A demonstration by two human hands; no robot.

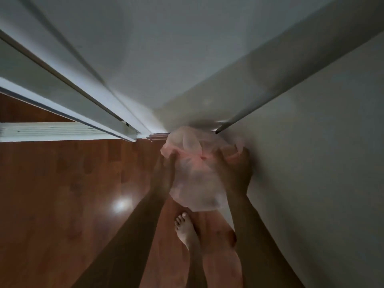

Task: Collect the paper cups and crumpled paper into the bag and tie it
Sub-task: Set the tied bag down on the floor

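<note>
The single head view looked steeply down from above, close over the hands point(232, 171) (blurred). It faced the floor point(62, 204) and wall point(311, 163).

The bag point(195, 175), near the centre of the view, looks like thin, translucent pink plastic, crinkled and faintly sheeny. The floor point(62, 194) at 8 o'clock is reddish-brown wood, smooth and glossy, carrying a bright reflected glare. The wall point(311, 163) at 3 o'clock appears matt and smooth. The door frame point(62, 84) at 10 o'clock is smooth and white, with a slight sheen.
</note>
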